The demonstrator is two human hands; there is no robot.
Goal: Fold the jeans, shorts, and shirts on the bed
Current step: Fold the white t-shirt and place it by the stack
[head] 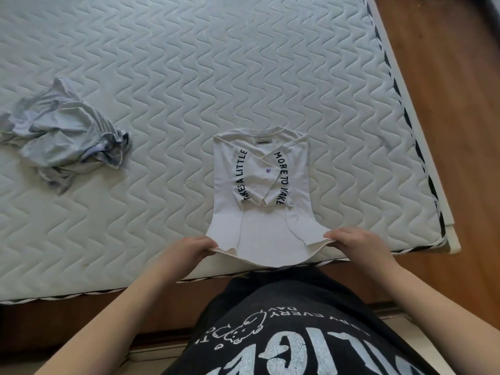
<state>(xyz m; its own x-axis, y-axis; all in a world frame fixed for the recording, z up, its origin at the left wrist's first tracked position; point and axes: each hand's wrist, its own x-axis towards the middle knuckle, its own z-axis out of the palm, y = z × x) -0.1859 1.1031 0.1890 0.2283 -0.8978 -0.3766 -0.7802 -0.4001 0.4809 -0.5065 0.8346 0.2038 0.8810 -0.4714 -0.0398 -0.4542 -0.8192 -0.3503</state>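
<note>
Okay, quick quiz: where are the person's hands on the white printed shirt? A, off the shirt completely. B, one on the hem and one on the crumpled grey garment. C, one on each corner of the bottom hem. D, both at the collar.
C: the left hand and the right hand each pinch a hem corner of the white shirt, nearest the person.
</note>
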